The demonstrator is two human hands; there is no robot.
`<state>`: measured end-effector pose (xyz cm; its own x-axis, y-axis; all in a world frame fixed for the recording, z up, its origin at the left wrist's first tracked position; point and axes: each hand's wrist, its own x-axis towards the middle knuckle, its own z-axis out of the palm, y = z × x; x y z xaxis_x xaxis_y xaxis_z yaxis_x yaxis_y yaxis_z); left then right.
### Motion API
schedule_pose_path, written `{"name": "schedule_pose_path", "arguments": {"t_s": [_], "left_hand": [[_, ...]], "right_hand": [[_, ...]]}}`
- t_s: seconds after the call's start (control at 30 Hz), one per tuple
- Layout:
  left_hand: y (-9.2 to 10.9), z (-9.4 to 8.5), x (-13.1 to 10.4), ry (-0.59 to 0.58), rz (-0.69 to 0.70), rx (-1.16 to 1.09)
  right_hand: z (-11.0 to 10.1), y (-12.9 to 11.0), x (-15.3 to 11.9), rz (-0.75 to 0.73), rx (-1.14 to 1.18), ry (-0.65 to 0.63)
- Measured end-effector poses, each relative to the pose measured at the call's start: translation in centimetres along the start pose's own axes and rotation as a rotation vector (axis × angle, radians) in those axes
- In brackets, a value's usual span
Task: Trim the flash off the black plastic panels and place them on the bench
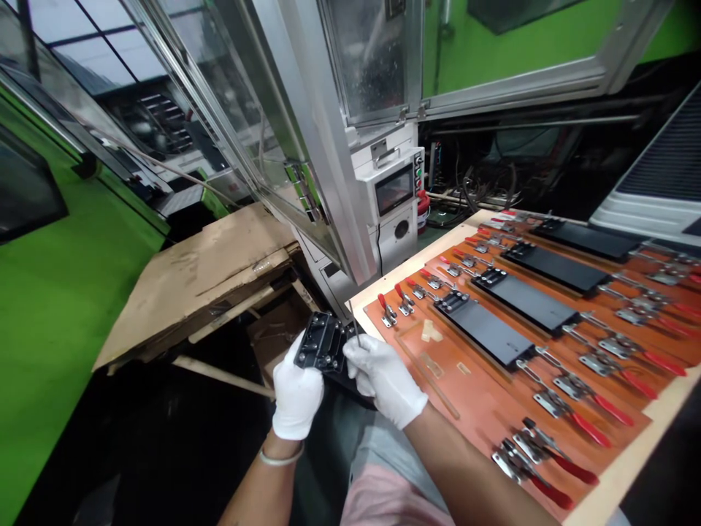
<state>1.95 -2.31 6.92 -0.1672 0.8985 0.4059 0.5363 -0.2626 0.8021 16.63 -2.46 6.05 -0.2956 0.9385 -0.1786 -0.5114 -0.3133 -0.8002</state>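
Observation:
My left hand [299,387], in a white glove, is closed around the end of a black rectangular part [320,343] with raised blocks and small bright fittings. The part is held up in front of my body, and its dark length runs back under my right hand. My right hand [383,376], also gloved, pinches a thin dark rod-like tool [355,325] that points upward beside the part. The tool's lower end is hidden by the fingers, so I cannot tell its exact kind.
At the right, an orange fixture board [438,394] carries several flat black panels [485,329] and red-handled toggle clamps [588,427]. Cardboard [219,252] lies on a stack at the left. A metal-framed door [323,146] and a white control cabinet [394,186] stand ahead.

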Motion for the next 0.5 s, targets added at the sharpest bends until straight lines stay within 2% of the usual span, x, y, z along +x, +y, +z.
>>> {"name": "schedule_pose_path", "arguments": {"t_s": [0.07,0.13,0.23,0.37,0.43,0.5], "left_hand": [[0.1,-0.1,0.1,0.014,-0.007,-0.026],[0.3,-0.3,0.3,0.039,-0.013,-0.059],[0.8,-0.8,0.5,0.069,-0.013,-0.077],[1.3,-1.0,0.7,0.075,-0.034,-0.051],[1.3,-1.0,0.8,0.078,-0.039,-0.058],[1.3,-0.8,0.8,0.082,-0.032,-0.078]], "right_hand": [[-0.1,0.0,-0.7,-0.094,-0.18,0.026],[-0.4,0.0,-1.5,-0.167,-0.368,-0.002],[-1.0,0.0,-2.4,-0.209,-0.593,-0.046],[-1.3,0.2,-2.8,-0.312,-0.756,-0.087],[-1.2,0.4,-3.1,-0.385,-0.824,-0.167],[-1.1,0.5,-3.4,-0.394,-0.841,-0.256]]}}
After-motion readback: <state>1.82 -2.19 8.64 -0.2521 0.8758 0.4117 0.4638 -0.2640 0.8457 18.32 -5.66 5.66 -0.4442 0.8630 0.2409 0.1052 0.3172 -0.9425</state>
